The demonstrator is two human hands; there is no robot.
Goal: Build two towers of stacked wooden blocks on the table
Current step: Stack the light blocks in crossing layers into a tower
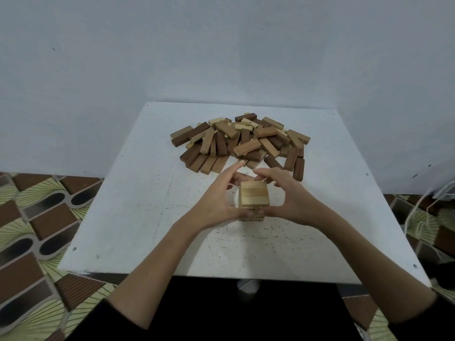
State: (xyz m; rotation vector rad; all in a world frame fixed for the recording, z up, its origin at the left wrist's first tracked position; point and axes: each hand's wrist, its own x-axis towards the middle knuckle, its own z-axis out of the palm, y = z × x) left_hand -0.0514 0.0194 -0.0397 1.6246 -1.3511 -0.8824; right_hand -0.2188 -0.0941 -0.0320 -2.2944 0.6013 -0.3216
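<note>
A short tower of pale wooden blocks (253,195) stands in the middle of the white table (138,217). Its top layer is three blocks side by side. My left hand (216,198) cups the tower's left side and my right hand (288,195) cups its right side; both thumbs press on the lower front layers and the fingers curl round the back. Behind the tower, a loose heap of light and dark wooden blocks (241,143) lies spread across the far half of the table.
A pale wall rises right behind the table. Patterned floor tiles (37,230) show to the left and right. White cords (418,217) hang off the table's right side. The near table edge runs just above my dark sleeves.
</note>
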